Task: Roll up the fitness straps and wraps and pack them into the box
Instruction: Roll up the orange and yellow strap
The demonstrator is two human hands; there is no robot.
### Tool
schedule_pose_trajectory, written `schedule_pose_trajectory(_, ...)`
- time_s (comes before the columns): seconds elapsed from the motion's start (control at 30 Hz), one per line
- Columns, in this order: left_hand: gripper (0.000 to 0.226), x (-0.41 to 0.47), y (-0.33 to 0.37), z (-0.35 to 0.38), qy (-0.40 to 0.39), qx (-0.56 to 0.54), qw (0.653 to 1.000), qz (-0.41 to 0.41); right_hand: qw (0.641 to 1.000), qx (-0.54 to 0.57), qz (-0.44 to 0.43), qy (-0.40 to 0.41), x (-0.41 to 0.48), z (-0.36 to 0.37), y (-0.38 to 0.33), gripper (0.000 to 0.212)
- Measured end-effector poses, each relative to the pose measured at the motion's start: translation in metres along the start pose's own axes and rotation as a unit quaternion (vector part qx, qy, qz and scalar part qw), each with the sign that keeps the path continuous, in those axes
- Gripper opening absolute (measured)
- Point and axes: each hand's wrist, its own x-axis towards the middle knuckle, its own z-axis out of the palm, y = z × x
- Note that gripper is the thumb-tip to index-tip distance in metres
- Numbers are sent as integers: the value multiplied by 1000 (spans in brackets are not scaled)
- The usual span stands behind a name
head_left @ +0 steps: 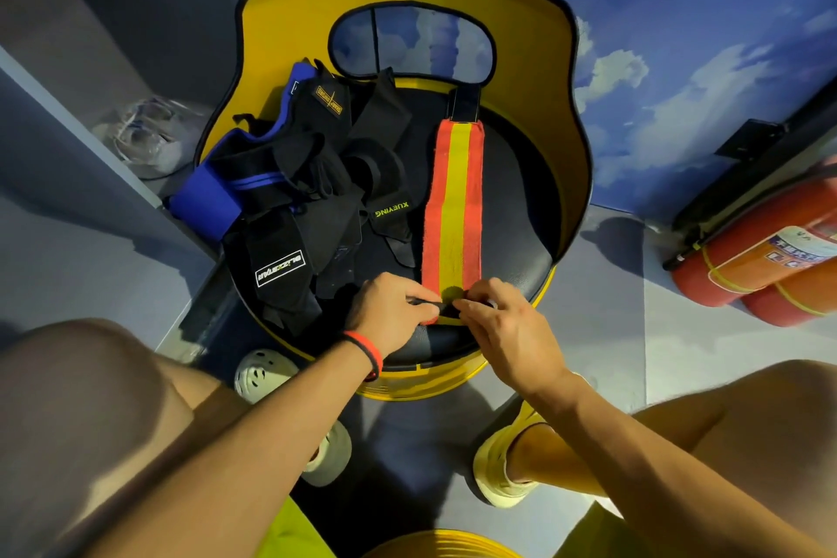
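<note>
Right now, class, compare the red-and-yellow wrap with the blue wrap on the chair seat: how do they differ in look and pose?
The red-and-yellow wrap lies flat and stretched out alone on the seat's right side; the blue wrap is crumpled under a heap of black straps on the left. The left hand and right hand pinch the striped wrap's near end; nothing holds the blue one. Both lie unrolled on the chair seat.

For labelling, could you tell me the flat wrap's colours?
Orange-red wrap with a yellow centre stripe; head view.
</note>
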Motion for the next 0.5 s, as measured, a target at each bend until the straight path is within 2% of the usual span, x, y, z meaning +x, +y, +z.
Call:
schedule_pose_trajectory(0.13,12,4,0,5,33,68,997,17,1000,-29,-12,-2,2,4,5,24)
schedule_pose_trajectory(0.27,10,9,5,1,6,43,999,-9,997,-55,-59,-1,3,2,8,24)
schedule_pose_trajectory(0.37,14,13,7,1,-13,18,999,-29,995,-40,-84,-28,-1,0,14,36)
schedule_pose_trajectory(0.43,11,13,3,1,-16,19,1000,-7,995,-30,-83,-42,0,-1,20,42)
schedule_pose_trajectory(0.5,6,11,-4,-1,-2,39,998,53,996,-23,-81,-43,4,-1,24,37)
